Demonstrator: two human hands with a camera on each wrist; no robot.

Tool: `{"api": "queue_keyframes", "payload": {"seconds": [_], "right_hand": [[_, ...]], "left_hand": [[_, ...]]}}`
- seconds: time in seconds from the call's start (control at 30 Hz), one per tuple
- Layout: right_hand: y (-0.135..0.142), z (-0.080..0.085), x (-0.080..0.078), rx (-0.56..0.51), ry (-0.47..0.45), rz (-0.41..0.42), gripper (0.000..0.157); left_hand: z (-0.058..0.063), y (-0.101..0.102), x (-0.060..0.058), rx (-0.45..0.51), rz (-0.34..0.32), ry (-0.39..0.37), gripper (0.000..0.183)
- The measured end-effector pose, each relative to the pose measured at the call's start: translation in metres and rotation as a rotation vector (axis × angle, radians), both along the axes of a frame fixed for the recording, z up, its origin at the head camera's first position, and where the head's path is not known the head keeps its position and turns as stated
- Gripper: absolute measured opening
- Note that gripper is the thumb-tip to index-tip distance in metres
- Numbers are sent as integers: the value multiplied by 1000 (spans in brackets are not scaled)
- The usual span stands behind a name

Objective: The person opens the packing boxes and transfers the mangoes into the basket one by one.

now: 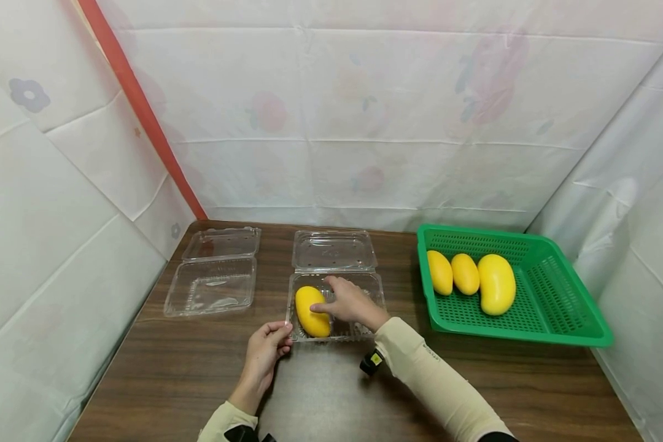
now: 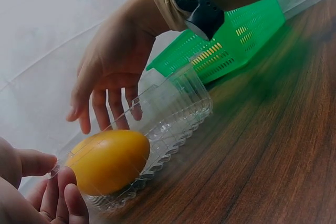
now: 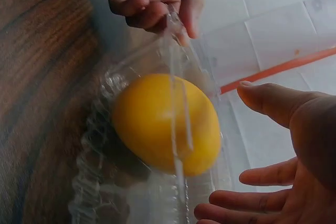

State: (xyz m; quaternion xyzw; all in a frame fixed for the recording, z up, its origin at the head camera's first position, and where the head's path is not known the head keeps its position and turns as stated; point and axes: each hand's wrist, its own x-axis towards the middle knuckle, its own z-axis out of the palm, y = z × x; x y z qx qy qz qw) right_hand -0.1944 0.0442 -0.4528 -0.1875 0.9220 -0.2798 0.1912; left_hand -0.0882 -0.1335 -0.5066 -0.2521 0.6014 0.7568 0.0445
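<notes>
A yellow mango [image 1: 312,312] lies in the left half of a clear plastic clamshell box [image 1: 371,283], whose lid [image 1: 334,250] is folded back. My left hand [image 1: 266,356] pinches the box's near left corner between thumb and fingers, as the left wrist view also shows. Over the box is my right hand [image 1: 353,302], its thumb and fingers spread beside the mango. In the right wrist view the right hand's fingers [image 3: 268,174] are apart from the mango, with nothing held between them.
To the right stands a green plastic basket [image 1: 552,339] holding three more yellow mangoes [image 1: 497,285], one larger and curved. A second clear clamshell box [image 1: 210,287] lies unfolded at the left. White patterned sheets [image 1: 331,110] wall in the wooden table [image 1: 188,368].
</notes>
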Motion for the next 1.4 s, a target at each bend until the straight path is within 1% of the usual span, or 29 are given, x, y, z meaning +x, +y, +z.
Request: {"api": "queue_keyframes", "payload": {"seconds": [0.07,0.3,0.53,0.7,0.87,1.0,1.1,1.4], "right_hand": [[-3,-2,1,11,2,0,80],[-12,-6,6,-3,-21,12,80],[-19,-11,8,43,18,46,80],[-24,-13,8,66,17,50,84],[-31,-16,8,92,24,35,89],[-35,-16,9,87,19,21,88],[-37,-16,9,77,18,14,84],[-34,-13,8,40,-7,12,80]], "left_hand": [[0,0,0,-4,4,0,24],[-1,0,-1,-15,7,0,22],[-1,0,-1,-15,5,-8,22],[0,0,-1,-6,11,-1,22],[1,0,0,0,5,1,24],[1,0,0,0,3,-4,23],[2,0,0,1,1,-5,23],[1,0,0,-7,5,-10,21]]}}
